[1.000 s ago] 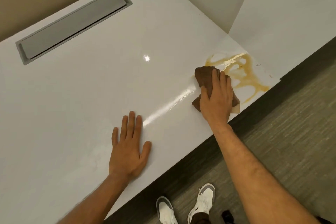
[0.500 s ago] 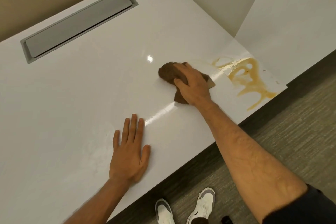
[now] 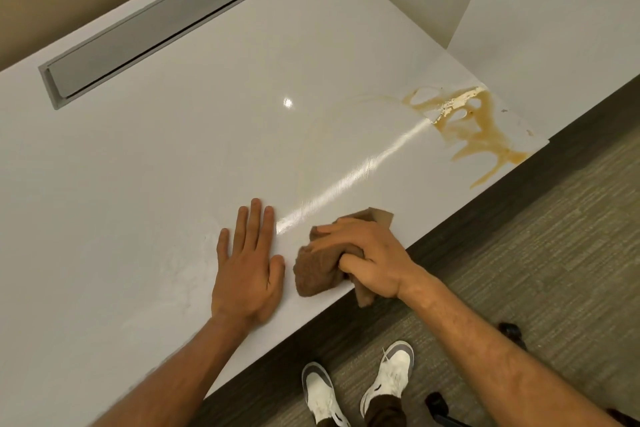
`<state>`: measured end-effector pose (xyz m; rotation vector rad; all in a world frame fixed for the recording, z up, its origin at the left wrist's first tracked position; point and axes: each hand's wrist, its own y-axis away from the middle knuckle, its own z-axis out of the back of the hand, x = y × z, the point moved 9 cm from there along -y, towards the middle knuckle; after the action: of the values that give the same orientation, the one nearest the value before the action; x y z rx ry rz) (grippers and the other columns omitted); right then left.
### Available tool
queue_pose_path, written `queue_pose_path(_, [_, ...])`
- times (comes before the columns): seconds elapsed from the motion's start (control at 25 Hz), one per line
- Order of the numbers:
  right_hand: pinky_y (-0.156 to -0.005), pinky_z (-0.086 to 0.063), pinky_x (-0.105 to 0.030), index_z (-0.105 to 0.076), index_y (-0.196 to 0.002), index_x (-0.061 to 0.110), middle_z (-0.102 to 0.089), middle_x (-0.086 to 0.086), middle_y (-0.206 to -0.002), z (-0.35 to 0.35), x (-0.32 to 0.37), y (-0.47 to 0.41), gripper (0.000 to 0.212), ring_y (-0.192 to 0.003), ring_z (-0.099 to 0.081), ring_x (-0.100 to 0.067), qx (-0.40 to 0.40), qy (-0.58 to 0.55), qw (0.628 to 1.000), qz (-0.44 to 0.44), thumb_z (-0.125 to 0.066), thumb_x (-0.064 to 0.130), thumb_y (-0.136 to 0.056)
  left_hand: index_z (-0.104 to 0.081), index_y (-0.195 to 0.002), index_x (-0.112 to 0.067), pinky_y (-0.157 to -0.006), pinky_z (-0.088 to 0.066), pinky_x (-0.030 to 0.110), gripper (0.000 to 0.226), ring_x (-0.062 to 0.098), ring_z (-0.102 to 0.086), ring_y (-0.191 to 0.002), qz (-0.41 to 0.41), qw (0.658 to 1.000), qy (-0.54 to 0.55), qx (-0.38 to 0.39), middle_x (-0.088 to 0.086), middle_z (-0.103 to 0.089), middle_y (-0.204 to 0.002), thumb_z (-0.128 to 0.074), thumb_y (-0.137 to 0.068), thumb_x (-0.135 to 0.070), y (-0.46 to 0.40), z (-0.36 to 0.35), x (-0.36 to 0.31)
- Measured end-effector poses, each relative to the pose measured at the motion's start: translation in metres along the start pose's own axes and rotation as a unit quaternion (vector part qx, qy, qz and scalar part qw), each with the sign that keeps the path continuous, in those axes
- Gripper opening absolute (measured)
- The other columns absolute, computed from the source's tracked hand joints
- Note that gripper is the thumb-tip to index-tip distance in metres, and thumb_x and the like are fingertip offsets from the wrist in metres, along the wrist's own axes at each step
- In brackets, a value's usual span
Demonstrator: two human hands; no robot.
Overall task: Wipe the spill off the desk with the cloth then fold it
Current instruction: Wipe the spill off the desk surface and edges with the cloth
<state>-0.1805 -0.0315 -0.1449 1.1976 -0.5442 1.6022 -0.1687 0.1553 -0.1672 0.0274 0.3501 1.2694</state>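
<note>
A bunched brown cloth (image 3: 317, 272) lies at the near edge of the white desk (image 3: 173, 166). My right hand (image 3: 372, 258) grips it, fingers curled over its top, with one corner hanging off the edge. My left hand (image 3: 247, 267) rests flat on the desk just left of the cloth, fingers straight. An orange-brown spill (image 3: 474, 128) spreads over the desk's far right corner, well away from the cloth. A faint wet smear arcs from the spill toward the middle of the desk.
A grey cable-tray lid (image 3: 145, 31) is set into the desk at the back left. A white partition (image 3: 554, 10) stands at the right. Below the desk edge lie grey carpet (image 3: 536, 270), my white shoes (image 3: 388, 374) and dark chair casters (image 3: 509, 329).
My right hand has swept the cloth from the spill leftward and then back toward the near edge, beside my left hand. The left hand has stayed flat in place.
</note>
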Motion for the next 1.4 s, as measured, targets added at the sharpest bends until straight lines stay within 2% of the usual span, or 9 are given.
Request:
queue_pose_path(0.12, [-0.102,-0.049,-0.031,-0.077,-0.107,0.016,-0.075,-0.004,-0.113,0.001,-0.01,0.02,0.04,-0.108,-0.067,-0.015,-0.007,-0.149,0.987,-0.056,-0.053,0.025,-0.078,0.01,-0.162,-0.025,-0.128,0.001,0.051,0.073,0.016,0.017,-0.157,0.002,1.0,-0.007,0.004,-0.003,0.018,-0.17,-0.021,-0.098,-0.043,0.001,-0.001,0.001])
queue_pose_path(0.28, [-0.066,-0.06,-0.033,-0.078,-0.098,0.014,-0.077,-0.012,-0.097,0.067,-0.009,0.021,0.035,-0.08,-0.072,-0.024,-0.182,-0.427,0.877,-0.123,-0.047,0.018,-0.083,0.007,-0.163,-0.023,-0.128,-0.002,0.053,0.073,0.018,0.015,-0.158,0.001,1.0,0.001,0.003,-0.002,0.016,-0.171,-0.021,-0.099,-0.044,0.002,0.001,0.001])
queue_pose_path(0.36, [-0.062,-0.059,-0.028,-0.075,-0.102,0.019,-0.077,-0.008,-0.092,0.125,-0.002,0.007,0.034,-0.073,-0.071,-0.021,-0.305,-0.425,0.846,-0.103,-0.045,0.014,-0.087,0.006,-0.163,-0.023,-0.128,-0.001,0.053,0.073,0.018,0.014,-0.158,0.001,1.0,0.005,0.002,-0.002,0.015,-0.171,-0.021,-0.099,-0.045,0.001,0.0,0.0])
queue_pose_path(0.52, [-0.091,-0.053,-0.027,-0.064,-0.12,0.027,-0.069,0.007,-0.113,0.179,-0.007,-0.056,0.031,-0.103,-0.065,-0.013,-0.443,-0.268,0.845,-0.13,-0.046,0.017,-0.097,0.003,-0.163,-0.023,-0.127,-0.003,0.053,0.073,0.02,0.01,-0.159,0.002,1.0,0.015,-0.002,-0.002,0.011,-0.172,-0.023,-0.099,-0.047,0.001,-0.002,0.003])
queue_pose_path(0.6, [-0.112,-0.038,-0.037,-0.044,-0.147,0.025,-0.054,0.002,-0.141,0.176,-0.03,-0.097,0.047,-0.131,-0.049,-0.021,-0.419,-0.042,0.887,-0.191,-0.044,0.025,-0.099,0.003,-0.163,-0.024,-0.128,-0.003,0.053,0.073,0.02,0.01,-0.159,0.003,1.0,0.016,-0.001,-0.002,0.011,-0.172,-0.023,-0.099,-0.048,0.0,-0.002,0.002])
queue_pose_path(0.72, [-0.117,-0.023,-0.051,-0.031,-0.155,0.022,-0.035,-0.003,-0.158,0.17,-0.044,-0.139,0.061,-0.145,-0.028,-0.035,-0.386,0.184,0.873,-0.233,-0.045,0.038,-0.098,0.004,-0.163,-0.024,-0.128,-0.001,0.051,0.074,0.019,0.011,-0.158,0.003,1.0,0.016,-0.005,-0.002,0.013,-0.171,-0.026,-0.099,-0.045,-0.002,-0.002,0.003])
queue_pose_path(0.88, [-0.112,-0.033,-0.049,-0.038,-0.15,0.03,-0.044,0.001,-0.149,0.164,-0.026,-0.162,0.076,-0.136,-0.041,-0.027,-0.348,0.189,0.904,-0.162,-0.058,0.054,-0.081,0.003,-0.163,-0.023,-0.128,0.0,0.05,0.074,0.018,0.011,-0.158,0.004,1.0,0.024,-0.004,-0.003,0.012,-0.172,-0.027,-0.099,-0.044,-0.001,-0.002,0.003])
queue_pose_path(1.16, [-0.109,-0.022,-0.026,-0.052,-0.144,0.024,-0.053,0.002,-0.146,0.077,0.023,-0.142,0.071,-0.14,-0.038,-0.023,-0.136,0.155,0.978,0.006,-0.069,0.012,-0.076,0.008,-0.163,-0.021,-0.128,0.004,0.047,0.076,0.015,0.013,-0.158,0.013,0.999,0.028,-0.008,-0.003,0.013,-0.171,-0.023,-0.098,-0.047,0.0,-0.002,0.005])
queue_pose_path(1.4, [-0.122,-0.019,-0.049,-0.06,-0.135,0.035,-0.053,0.012,-0.148,0.014,0.018,-0.081,0.063,-0.148,-0.033,-0.018,-0.039,0.122,0.991,0.044,-0.061,0.025,-0.073,0.0,-0.163,-0.022,-0.128,-0.002,0.052,0.07,0.013,0.009,-0.158,0.009,0.999,0.048,-0.021,-0.003,0.005,-0.172,-0.025,-0.099,-0.035,0.0,0.0,0.005])
